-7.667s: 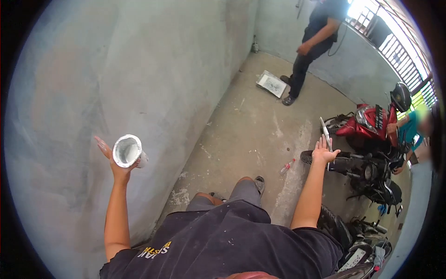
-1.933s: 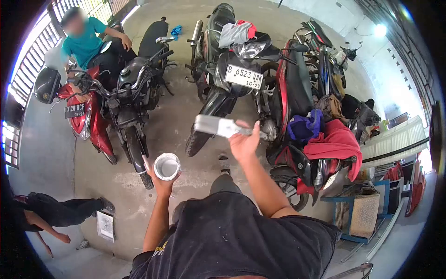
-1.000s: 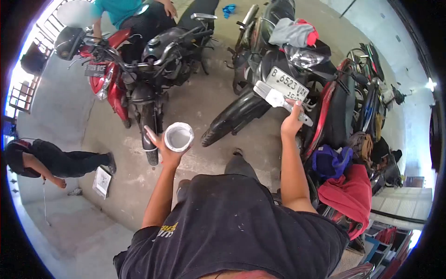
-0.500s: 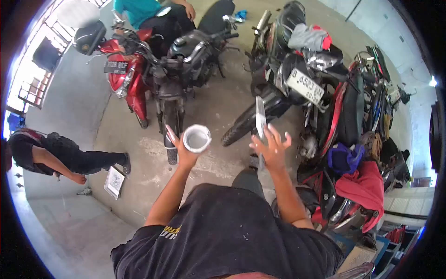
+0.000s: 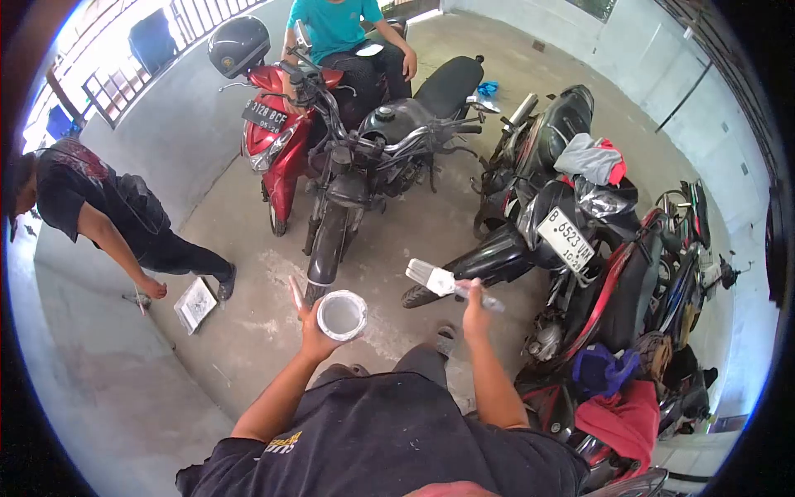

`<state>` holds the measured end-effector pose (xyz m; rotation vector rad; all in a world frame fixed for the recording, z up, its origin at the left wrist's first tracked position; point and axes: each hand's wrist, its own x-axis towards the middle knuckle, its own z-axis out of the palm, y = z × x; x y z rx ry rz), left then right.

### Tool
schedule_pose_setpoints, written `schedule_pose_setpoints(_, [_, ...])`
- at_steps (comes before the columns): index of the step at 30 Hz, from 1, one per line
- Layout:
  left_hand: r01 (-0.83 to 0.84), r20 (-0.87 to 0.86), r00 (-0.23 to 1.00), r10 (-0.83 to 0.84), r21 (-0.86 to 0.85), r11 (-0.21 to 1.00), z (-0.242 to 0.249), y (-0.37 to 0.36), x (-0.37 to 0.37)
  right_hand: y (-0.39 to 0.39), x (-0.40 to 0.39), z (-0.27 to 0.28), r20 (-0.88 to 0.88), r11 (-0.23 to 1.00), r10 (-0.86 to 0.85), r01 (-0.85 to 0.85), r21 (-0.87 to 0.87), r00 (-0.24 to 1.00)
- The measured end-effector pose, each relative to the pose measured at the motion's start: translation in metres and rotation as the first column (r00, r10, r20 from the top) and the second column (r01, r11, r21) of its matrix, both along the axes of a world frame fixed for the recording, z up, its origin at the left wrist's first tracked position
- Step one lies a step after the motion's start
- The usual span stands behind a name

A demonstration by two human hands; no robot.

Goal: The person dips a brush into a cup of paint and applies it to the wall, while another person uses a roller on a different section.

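My left hand (image 5: 314,338) is closed around a round, open-topped paint container (image 5: 342,316). Its rim is smeared white, and greyish-white contents show inside. My right hand (image 5: 476,313) grips a paintbrush (image 5: 431,277) by its handle. The brush's wide white bristle end points left, with a whitish smear near its base. The brush is held to the right of the container, apart from it, and both are in the air in front of my body.
A black motorcycle (image 5: 339,186) and a red scooter (image 5: 276,137) stand ahead. More motorbikes (image 5: 497,253) line the right side. A person in a teal shirt (image 5: 331,23) sits at the back. Another person (image 5: 124,199) bends at left beside a white framed panel (image 5: 196,306) on the floor.
My right hand has closed and turned the brush from upright to pointing left. My view has tilted up, showing more of the room's far end. The container remains in my left hand.
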<state>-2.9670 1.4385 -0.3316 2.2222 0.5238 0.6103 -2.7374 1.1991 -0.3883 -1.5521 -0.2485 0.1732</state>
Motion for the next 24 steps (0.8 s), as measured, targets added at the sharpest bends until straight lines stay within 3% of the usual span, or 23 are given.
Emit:
schedule_pose_setpoints(1, [-0.017, 0.012, 1.0, 0.019, -0.098, 0.995, 0.011, -0.007, 0.002, -0.001, 0.02, 0.009, -0.133, 0.993, -0.004, 0.019, 0.115, 0.991])
schedule_pose_setpoints(3, [-0.082, -0.019, 0.997, 0.08, -0.096, 0.992, 0.008, -0.018, 0.0, -0.007, 0.062, 0.023, -0.385, 0.94, 0.033, 0.103, 0.327, 0.922])
schedule_pose_setpoints(4, [-0.14, -0.051, 0.989, 0.136, -0.09, 0.986, 0.013, -0.025, 0.008, -0.013, 0.083, 0.027, -0.382, 0.941, 0.037, 0.096, 0.324, 0.923])
schedule_pose_setpoints(5, [-0.178, -0.007, 0.984, 0.18, 0.119, 0.977, 0.022, -0.035, 0.016, -0.021, 0.102, 0.029, -0.476, 0.906, 0.14, 0.082, 0.416, 0.868])
schedule_pose_setpoints(6, [-0.191, -0.002, 0.981, 0.193, 0.109, 0.975, 0.017, -0.044, 0.024, -0.026, 0.122, 0.027, -0.55, 0.862, 0.249, 0.076, 0.501, 0.797])
schedule_pose_setpoints(9, [-0.299, 0.067, 0.938, 0.34, -0.336, 0.893, -0.008, -0.078, 0.045, -0.032, 0.168, 0.018, -0.636, 0.899, 0.218, 0.101, 0.426, 0.74])
schedule_pose_setpoints(12, [-0.475, 0.058, 0.862, 0.504, -0.256, 0.842, -0.078, -0.105, 0.053, -0.039, 0.207, 0.004, -0.695, 0.938, 0.213, 0.056, 0.342, 0.686])
schedule_pose_setpoints(13, [-0.486, 0.035, 0.87, 0.492, -0.102, 0.868, -0.086, -0.112, 0.057, -0.041, 0.212, 0.017, -0.709, 0.943, 0.231, 0.025, 0.331, 0.667])
schedule_pose_setpoints(14, [-0.517, 0.027, 0.852, 0.522, -0.109, 0.849, -0.076, -0.124, 0.066, -0.041, 0.217, 0.028, -0.721, 0.947, 0.249, -0.005, 0.322, 0.647])
schedule_pose_setpoints(16, [-0.485, 0.068, 0.807, 0.586, -0.489, 0.725, -0.054, -0.144, 0.086, -0.044, 0.229, 0.043, -0.714, 0.962, 0.264, -0.125, 0.242, 0.648])
schedule_pose_setpoints(18, [-0.437, 0.042, 0.837, 0.545, -0.548, 0.713, -0.056, -0.153, 0.094, -0.047, 0.237, 0.054, -0.707, 0.959, 0.284, -0.192, 0.209, 0.647])
schedule_pose_setpoints(20, [-0.514, -0.037, 0.829, 0.558, -0.445, 0.733, -0.071, -0.159, 0.102, -0.046, 0.243, 0.058, -0.695, 0.959, 0.28, -0.222, 0.175, 0.662])
schedule_pose_setpoints(22, [-0.519, -0.063, 0.83, 0.555, -0.453, 0.725, -0.087, -0.163, 0.106, -0.054, 0.264, 0.017, -0.569, 0.918, 0.393, -0.344, 0.196, 0.722])
schedule_pose_setpoints(23, [-0.492, 0.062, 0.778, 0.625, -0.559, 0.668, -0.099, -0.167, 0.112, -0.045, 0.261, 0.016, -0.554, 0.945, 0.323, -0.291, 0.149, 0.767])
schedule_pose_setpoints(24, [-0.518, 0.052, 0.759, 0.649, -0.556, 0.65, -0.092, -0.168, 0.115, -0.041, 0.257, 0.019, -0.535, 0.969, 0.243, -0.228, 0.096, 0.809])
